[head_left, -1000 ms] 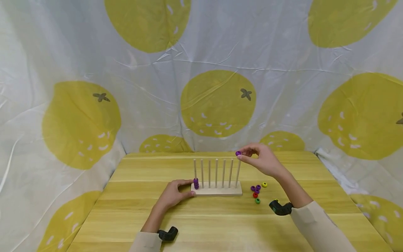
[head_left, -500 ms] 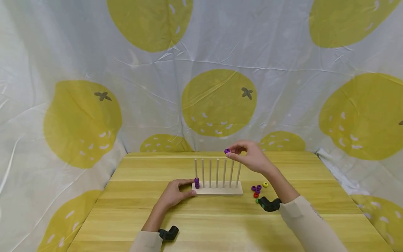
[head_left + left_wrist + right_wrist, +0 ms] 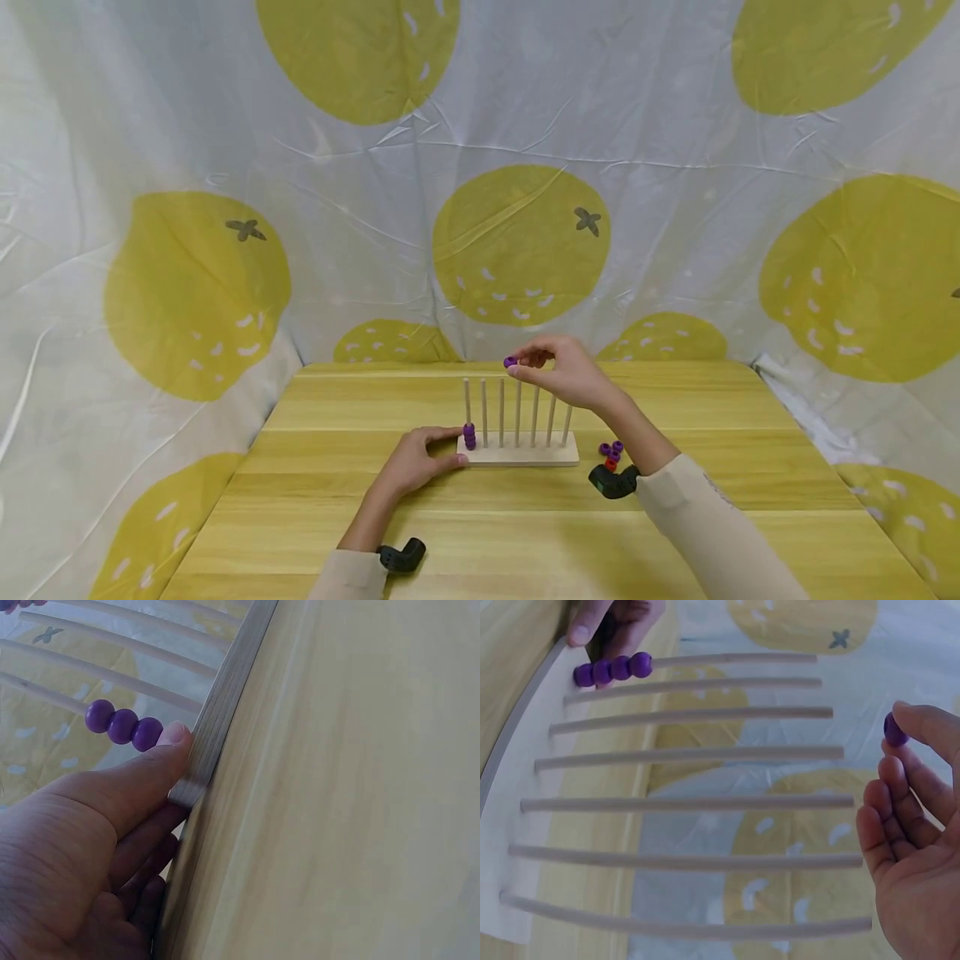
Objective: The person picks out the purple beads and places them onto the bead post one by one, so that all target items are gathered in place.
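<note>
A light wooden base (image 3: 525, 455) with a row of several upright pegs (image 3: 502, 412) stands on the table. My left hand (image 3: 415, 461) grips its left end, thumb on the near edge and fingers at the far side. Stacked purple beads (image 3: 613, 669) sit low on the leftmost peg, beside that thumb. Between thumb and index finger, my right hand (image 3: 566, 375) pinches one purple bead (image 3: 895, 730). In the right wrist view this bead is off the pegs, past their tips. From the head it appears just above the tip of the middle peg.
Loose purple beads (image 3: 615, 456) and a red bead (image 3: 611, 465) lie on the wooden table (image 3: 510, 533) right of the base, partly behind the right wrist camera (image 3: 613, 482). A curtain (image 3: 360, 250) with yellow fruit prints hangs behind the table.
My right hand has moved left with the purple bead, from above the rightmost peg to near the middle one. Its forearm now covers the yellow and green beads. My left hand stays put.
</note>
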Motion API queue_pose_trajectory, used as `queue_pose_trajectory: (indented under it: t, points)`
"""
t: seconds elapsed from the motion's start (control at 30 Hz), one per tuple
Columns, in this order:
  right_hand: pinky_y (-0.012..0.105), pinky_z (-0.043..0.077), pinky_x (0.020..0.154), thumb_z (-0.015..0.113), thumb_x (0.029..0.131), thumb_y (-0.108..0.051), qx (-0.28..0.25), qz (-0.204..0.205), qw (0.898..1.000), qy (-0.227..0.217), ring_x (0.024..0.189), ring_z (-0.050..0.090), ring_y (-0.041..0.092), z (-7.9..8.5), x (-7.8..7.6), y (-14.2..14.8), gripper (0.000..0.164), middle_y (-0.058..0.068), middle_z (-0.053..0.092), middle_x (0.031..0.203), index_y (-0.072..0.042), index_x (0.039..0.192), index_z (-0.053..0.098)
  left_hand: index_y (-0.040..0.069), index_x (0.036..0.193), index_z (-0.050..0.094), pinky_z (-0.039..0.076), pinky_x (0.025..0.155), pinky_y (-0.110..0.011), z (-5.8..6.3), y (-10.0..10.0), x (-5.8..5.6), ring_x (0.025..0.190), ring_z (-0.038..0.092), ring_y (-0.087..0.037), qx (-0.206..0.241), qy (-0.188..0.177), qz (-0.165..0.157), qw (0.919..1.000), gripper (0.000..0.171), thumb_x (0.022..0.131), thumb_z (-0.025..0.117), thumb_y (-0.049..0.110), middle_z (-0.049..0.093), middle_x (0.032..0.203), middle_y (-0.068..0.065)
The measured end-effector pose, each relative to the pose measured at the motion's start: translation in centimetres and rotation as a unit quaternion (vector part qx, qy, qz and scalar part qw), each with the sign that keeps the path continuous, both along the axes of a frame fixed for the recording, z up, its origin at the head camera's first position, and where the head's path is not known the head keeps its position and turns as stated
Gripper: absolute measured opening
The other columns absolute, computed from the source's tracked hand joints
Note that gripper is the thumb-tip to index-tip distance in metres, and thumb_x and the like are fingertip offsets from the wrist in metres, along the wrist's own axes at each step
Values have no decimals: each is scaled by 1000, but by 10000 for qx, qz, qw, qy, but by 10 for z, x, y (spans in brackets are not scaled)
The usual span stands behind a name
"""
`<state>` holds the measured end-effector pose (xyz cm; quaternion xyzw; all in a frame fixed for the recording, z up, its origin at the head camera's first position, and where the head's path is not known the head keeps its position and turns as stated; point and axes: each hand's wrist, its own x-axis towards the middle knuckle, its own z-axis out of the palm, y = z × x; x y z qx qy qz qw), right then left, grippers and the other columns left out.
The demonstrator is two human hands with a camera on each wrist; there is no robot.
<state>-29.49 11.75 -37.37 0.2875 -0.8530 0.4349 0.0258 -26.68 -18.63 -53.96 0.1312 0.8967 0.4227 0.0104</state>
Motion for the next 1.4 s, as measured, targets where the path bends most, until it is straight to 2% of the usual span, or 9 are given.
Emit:
queue_pose_trajectory:
  t: [0.3,0.53,0.83,1.07,1.4]
  points:
    - [32,54,78,74,96,-33,-65,328,9992,240,87,62,15,-1,-6,-19,19,-4,70,95,-20,109,78,33,127,74,40,118,-55,0,1,0,137,56,-30,90,15,3,10000,48,82,86,46,70,134,0]
    - [36,54,80,75,96,-31,-59,426,9986,299,86,61,15,-4,-10,-29,17,-3,70,94,-18,107,79,35,128,73,41,118,-56,-1,0,0,137,56,-31,30,8,-36,10000,48,83,85,46,70,135,0]
    - [31,54,79,75,95,-30,234,473,9975,464,86,61,13,-3,-12,-41,16,-6,71,93,-19,107,80,33,128,74,40,118,-55,2,0,-1,138,56,-30,6,3,-35,10000,49,83,85,46,69,135,0]
    - [32,53,82,75,95,-29,357,562,9964,529,88,61,12,-3,-11,-49,18,-7,71,93,-18,108,80,30,128,74,41,118,-55,3,-1,-1,137,56,-29,-57,18,-61,10000,49,83,85,45,70,135,1]
    - [29,53,84,76,95,-29,609,713,9944,484,92,60,10,-2,-11,-58,15,-9,74,98,-22,107,81,29,130,73,40,118,-57,5,-1,0,138,56,-31,-44,10,-125,9999,50,84,84,46,69,136,0]
